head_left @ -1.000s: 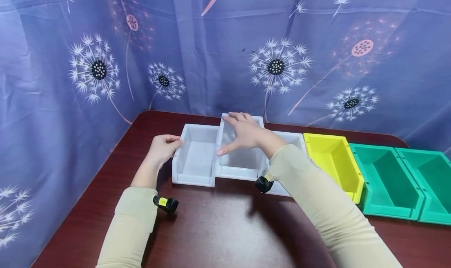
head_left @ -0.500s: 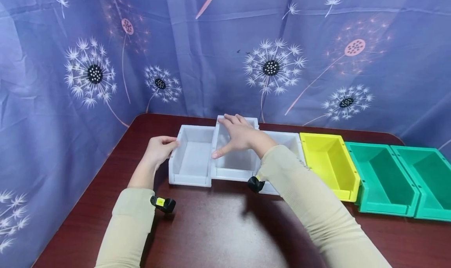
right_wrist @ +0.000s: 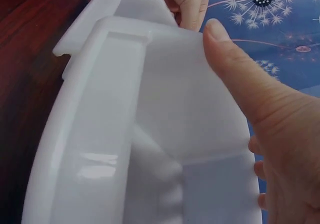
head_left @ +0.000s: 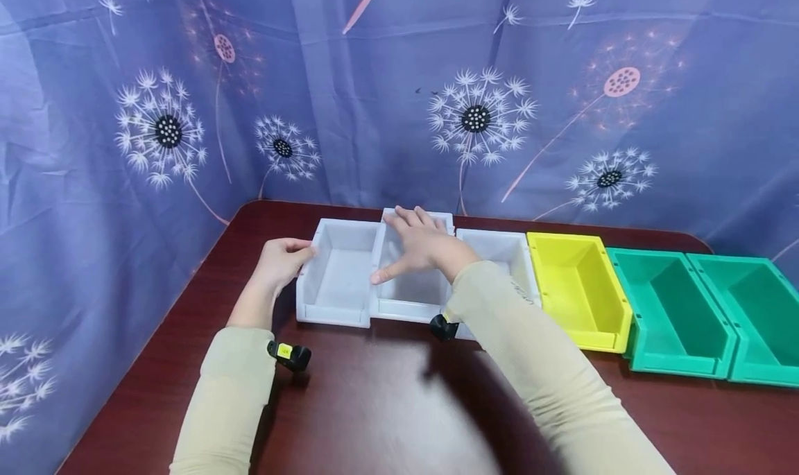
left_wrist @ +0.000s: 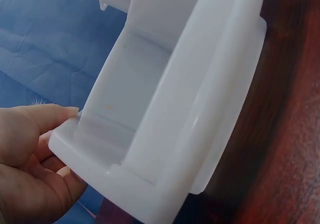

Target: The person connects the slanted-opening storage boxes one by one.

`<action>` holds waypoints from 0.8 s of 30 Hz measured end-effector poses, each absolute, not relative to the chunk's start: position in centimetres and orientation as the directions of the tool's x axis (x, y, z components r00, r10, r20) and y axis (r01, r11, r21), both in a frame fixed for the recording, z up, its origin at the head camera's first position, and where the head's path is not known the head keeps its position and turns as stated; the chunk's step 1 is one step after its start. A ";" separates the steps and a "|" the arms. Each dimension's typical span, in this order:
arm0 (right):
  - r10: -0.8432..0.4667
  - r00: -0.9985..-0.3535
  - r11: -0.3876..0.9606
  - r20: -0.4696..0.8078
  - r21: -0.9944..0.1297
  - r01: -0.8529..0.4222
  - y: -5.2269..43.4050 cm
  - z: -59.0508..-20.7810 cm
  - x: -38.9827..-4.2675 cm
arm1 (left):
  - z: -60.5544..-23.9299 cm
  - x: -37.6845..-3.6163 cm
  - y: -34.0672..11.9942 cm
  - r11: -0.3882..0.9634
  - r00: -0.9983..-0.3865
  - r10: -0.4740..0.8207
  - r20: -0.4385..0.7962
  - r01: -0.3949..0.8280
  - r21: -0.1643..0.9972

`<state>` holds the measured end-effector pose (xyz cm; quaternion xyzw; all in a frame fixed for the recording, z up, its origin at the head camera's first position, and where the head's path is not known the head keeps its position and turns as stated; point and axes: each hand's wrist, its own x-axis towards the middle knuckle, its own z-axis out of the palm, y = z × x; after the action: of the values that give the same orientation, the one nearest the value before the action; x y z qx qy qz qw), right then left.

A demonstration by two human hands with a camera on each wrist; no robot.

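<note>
3 white bins (head_left: 413,267) stand left of the yellow bin (head_left: 577,288) on the worktop (head_left: 374,406). Left hand (head_left: 281,263) pinches the leftmost bin's outer wall; right hand (head_left: 419,243) lies flat, fingers straight, over the middle one. Likely light, stiff, slick plastic; walls suit holding. Third bin is partly hidden by the sleeve.

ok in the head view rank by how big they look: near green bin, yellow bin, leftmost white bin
1. near green bin
2. yellow bin
3. leftmost white bin
The bins look like the same model, so nearness to the camera may explain the differences.
</note>
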<state>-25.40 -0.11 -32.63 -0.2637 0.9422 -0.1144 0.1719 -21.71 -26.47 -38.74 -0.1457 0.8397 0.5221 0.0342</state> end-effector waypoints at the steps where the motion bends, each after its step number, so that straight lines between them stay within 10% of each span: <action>1: -0.540 -0.801 0.832 -0.258 -0.307 -0.462 -0.2 -32.7 -25.4 | -38.7 -21.8 -26.6 0.417 -0.954 -0.215 -0.210 -0.284 0.863; 24: -0.489 -0.823 0.868 -0.288 -0.248 -0.430 -0.7 -32.1 -26.1 | -38.6 -21.3 -26.3 0.435 -0.959 -0.214 -0.185 -0.264 0.861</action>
<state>-26.11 -0.73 -32.08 -0.2416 0.9508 -0.0862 0.1735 -21.32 -26.34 -38.64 -0.1410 0.8468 0.5123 0.0241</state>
